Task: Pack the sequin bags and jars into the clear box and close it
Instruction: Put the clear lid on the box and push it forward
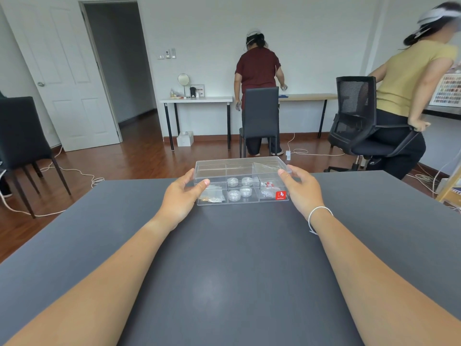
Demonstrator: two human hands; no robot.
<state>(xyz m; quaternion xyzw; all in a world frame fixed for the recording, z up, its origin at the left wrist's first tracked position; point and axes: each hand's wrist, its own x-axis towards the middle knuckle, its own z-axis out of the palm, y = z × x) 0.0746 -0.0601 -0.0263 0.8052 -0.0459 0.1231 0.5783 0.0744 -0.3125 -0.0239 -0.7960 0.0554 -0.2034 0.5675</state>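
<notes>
A clear plastic box (252,201) with a red sticker stands on the dark grey table (224,270), close to its far edge. Its middle compartments hold several small round clear jars (234,195). Sequin bags (212,196) lie in the left compartment, and more bags with red bits (268,188) in the right one. The clear lid (239,166) sits tilted above the box, its front edge raised. My left hand (179,198) grips the lid's left end and my right hand (301,191) grips its right end.
Beyond the table a black chair (260,121) and a mesh office chair (359,121) stand on the wood floor with white cables (82,174). One person (258,71) stands at the far desks and another (409,96) leans at the right. A dark chair (22,136) is at left.
</notes>
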